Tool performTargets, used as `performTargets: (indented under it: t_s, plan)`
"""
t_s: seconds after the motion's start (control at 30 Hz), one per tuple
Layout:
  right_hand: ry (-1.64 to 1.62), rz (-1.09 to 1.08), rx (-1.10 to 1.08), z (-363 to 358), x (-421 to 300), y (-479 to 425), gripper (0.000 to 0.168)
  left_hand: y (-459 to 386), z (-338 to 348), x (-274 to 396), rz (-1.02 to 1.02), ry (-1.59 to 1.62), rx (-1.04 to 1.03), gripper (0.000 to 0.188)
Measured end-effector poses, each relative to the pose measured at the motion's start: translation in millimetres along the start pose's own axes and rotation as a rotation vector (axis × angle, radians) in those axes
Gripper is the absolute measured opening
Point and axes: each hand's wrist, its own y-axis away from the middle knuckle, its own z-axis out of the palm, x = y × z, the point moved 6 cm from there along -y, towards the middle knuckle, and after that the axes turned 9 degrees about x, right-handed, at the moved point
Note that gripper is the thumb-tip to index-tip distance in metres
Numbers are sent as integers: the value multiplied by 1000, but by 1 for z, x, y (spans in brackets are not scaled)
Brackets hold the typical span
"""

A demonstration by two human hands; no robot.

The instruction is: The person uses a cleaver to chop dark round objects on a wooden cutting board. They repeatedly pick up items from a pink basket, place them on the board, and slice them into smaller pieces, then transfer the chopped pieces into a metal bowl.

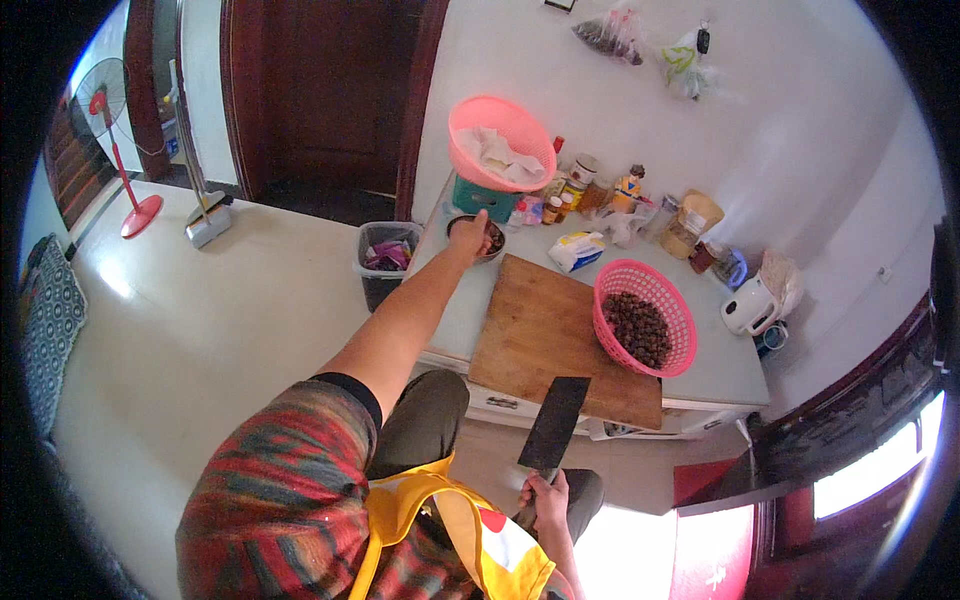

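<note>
My left hand (470, 237) reaches out to a small round bowl (498, 253) at the counter's left end. Its fingers are over the bowl, which holds dark brown pieces; whether they grip anything is hidden. In my right hand (547, 496), close to my lap, is the handle of a cleaver (556, 421). The broad dark blade points up and away, its tip in front of the near edge of a wooden cutting board (536, 330). A pink plastic basket (684, 330) stands on the board's right part, with many small dark brown round pieces (637, 328) inside.
Behind the bowl, a pink colander (502, 112) with white paper rests on a green container (484, 199). Jars, a tissue pack (576, 250) and a white electric kettle (750, 304) line the wall side. A waste bin (386, 259) stands left of the counter.
</note>
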Motion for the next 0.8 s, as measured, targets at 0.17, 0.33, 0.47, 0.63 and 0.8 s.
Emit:
performTargets:
  t_s: [0.17,0.33,0.47,0.63,0.8]
  plan:
    - [-12,11,8,0,3,-1,15,23,-40,-72,-249,134,-109,24]
    - [41,33,11,-4,2,-1,15,96,-59,-134,-451,199,-245,17]
    - [28,43,3,-5,5,-2,17,137,-38,-136,87,-204,-388,21]
    - [80,17,33,-2,6,-2,17,184,-17,-130,724,-820,-655,23]
    - [133,17,32,-3,-2,4,16,193,-22,-132,710,-1262,-493,30]
